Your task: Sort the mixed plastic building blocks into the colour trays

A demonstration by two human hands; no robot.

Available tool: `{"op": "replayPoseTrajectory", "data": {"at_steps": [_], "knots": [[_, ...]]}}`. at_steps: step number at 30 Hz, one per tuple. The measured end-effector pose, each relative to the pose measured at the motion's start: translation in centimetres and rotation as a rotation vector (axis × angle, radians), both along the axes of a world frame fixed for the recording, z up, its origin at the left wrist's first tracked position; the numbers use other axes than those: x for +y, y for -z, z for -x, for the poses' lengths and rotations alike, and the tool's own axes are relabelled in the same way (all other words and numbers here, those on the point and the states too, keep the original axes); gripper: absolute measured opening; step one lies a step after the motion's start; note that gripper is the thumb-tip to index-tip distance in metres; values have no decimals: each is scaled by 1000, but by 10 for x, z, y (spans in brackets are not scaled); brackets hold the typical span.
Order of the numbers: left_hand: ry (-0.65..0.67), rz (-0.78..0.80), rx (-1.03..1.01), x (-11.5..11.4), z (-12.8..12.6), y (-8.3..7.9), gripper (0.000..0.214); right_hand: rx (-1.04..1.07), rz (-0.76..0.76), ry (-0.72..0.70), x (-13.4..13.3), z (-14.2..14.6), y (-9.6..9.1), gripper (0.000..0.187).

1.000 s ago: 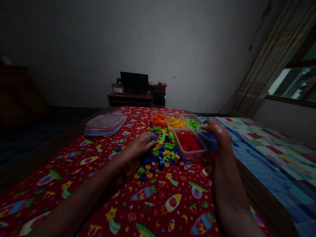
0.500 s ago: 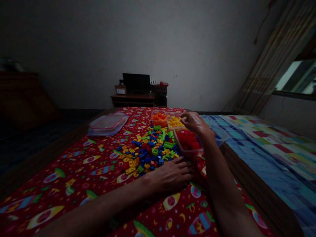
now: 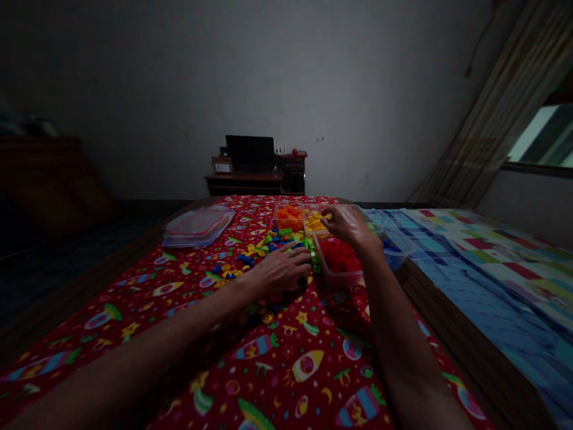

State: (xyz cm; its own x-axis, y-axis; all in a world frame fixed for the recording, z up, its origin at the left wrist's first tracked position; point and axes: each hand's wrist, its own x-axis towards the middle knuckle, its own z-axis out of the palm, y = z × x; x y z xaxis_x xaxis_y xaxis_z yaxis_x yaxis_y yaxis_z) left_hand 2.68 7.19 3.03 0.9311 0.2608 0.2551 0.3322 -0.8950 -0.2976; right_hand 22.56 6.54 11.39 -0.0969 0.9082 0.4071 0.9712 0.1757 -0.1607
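Observation:
My left hand (image 3: 283, 270) lies palm down over the heap of mixed toy building bricks (image 3: 280, 239), fingers stretched out and slightly apart, covering much of it. Any brick under the palm is hidden. Above the boundary between the tub of yellow bricks (image 3: 314, 221) and the tub of red bricks (image 3: 339, 254), my right hand (image 3: 345, 224) hovers with fingers curled into a pinch. Whatever those fingers hold, if anything, cannot be made out. Beside the yellow tub stands a tub of orange bricks (image 3: 289, 216).
Right of my right wrist is a clear tub with blue bricks (image 3: 394, 248). Stacked plastic lids (image 3: 199, 226) lie at the table's left side. A patterned red cloth (image 3: 277, 370) covers the table. A bed with checked covers (image 3: 483, 275) adjoins on the right.
My left hand has moved forward and left, from the cloth at the heap's near right edge onto the bricks. My right hand has shifted slightly left.

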Motion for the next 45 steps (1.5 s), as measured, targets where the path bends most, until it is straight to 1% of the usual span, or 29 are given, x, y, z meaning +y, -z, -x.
{"op": "replayPoseTrajectory", "data": {"at_steps": [2,5,7,8,10,13,15,17,18,20,22,26,29,33,35,37,40,42,45], "knots": [[-74,67,-42,18,9,-4,21,3,1,-4,-2,2,0,25],[-114,250,-128,43,29,-6,29,-7,5,-14,-4,5,-1,24],[-126,354,-199,50,45,-7,37,-21,4,-29,-4,6,-1,25],[-137,393,-230,49,54,-7,41,-30,0,-32,-4,6,-1,25],[-151,418,-280,36,72,-8,44,-52,-6,-33,-4,7,-1,26],[-163,396,-287,-2,100,-3,42,-78,15,-32,-3,10,1,27],[-164,378,-182,-30,114,8,49,-100,46,-48,-1,14,3,26],[-158,352,-85,-50,122,21,59,-124,79,-85,0,20,6,27],[-178,336,-51,-55,124,27,61,-135,100,-107,1,24,8,27],[-198,282,-58,-57,122,37,57,-152,146,-149,3,33,13,29],[-213,234,-85,-47,116,42,54,-173,203,-205,5,43,21,33],[-218,203,-149,-15,98,41,57,-202,281,-331,9,59,42,36],[-243,261,-218,6,85,39,57,-198,250,-320,11,65,60,37],[-272,432,-430,31,70,34,50,-147,187,-298,15,65,74,38],[-296,542,-539,43,65,29,50,-119,182,-311,17,63,75,39],[-355,635,-613,55,62,23,46,-104,194,-323,18,61,73,37],[-454,687,-669,70,67,15,42,-76,206,-278,20,58,66,27],[-484,696,-655,77,75,13,42,-31,187,-230,20,56,60,26],[-543,714,-539,82,92,10,42,29,152,-188,20,56,53,27]]}}
